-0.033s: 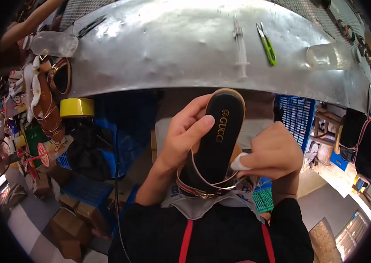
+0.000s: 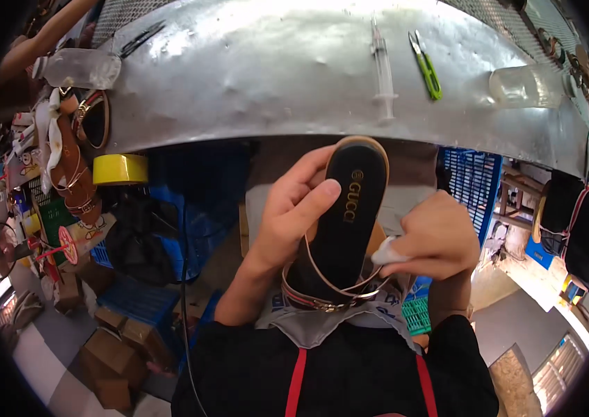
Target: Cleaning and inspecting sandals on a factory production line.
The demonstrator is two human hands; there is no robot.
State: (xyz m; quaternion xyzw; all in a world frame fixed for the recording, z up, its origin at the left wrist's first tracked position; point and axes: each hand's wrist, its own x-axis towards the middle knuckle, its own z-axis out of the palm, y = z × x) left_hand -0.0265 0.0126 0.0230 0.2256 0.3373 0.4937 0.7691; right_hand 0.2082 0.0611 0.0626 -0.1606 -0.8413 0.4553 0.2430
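A black-soled sandal with thin gold-edged straps is held upright in front of my chest, its heel end pointing away from me. My left hand is closed around its left side, the thumb pressing on the black insole. At the sandal's right side, my right hand is curled with a small white cloth at its fingertips, close to the strap. The cloth seems wrapped over a finger. The sandal hides most of my left fingers.
On the metal table beyond lie a syringe, green-handled snips, a dark tool and two clear bottles, left and right. Yellow tape, more sandals and blue crates stand around. Someone's arm reaches in far left.
My right hand has shifted very slightly, and more of the white cloth shows. The left hand keeps its hold on the sandal. The whole view has moved a little.
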